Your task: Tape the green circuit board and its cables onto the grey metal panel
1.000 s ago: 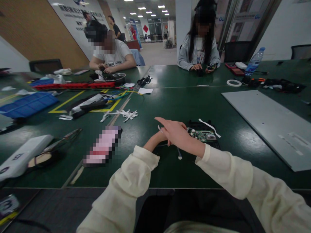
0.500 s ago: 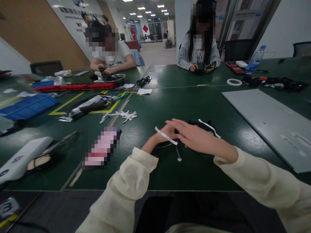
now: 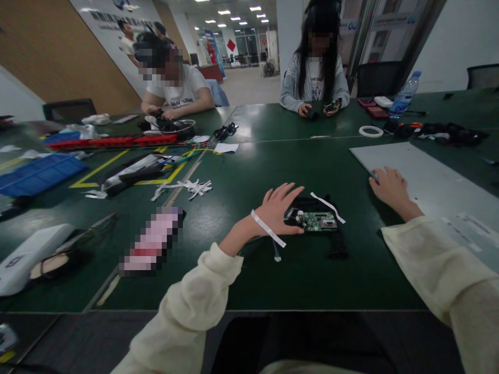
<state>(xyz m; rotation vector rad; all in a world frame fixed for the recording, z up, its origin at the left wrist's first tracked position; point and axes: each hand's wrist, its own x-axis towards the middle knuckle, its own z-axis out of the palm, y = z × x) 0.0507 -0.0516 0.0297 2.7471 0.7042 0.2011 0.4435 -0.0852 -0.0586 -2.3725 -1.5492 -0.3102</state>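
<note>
My left hand [image 3: 275,212] is open with fingers spread at the left end of a green circuit board [image 3: 322,222]. Its thumb overlaps wires by the board; whether it presses on them I cannot tell. A white strip [image 3: 268,228] lies across the back of this wrist. Under the board is a black plastic frame [image 3: 338,246], with another white strip [image 3: 328,207] along its upper right. A cable with a white connector [image 3: 277,255] pokes out below the hand. Over the left edge of a grey panel [image 3: 429,176], my right hand [image 3: 394,191] has its fingers curled around a small greyish thing [image 3: 375,176], mostly hidden.
Left of the board lies a phone [image 3: 154,241], with a pile of white strips [image 3: 197,188] behind it. Farther left are a blue basket [image 3: 41,171] and a white device [image 3: 31,257]. Two people sit across the table. A tape roll [image 3: 371,132] and a bottle [image 3: 406,94] stand back right.
My right hand has moved away from the left hand, rightward to the panel's edge. The left hand has spread its fingers, and the circuit board has come into view.
</note>
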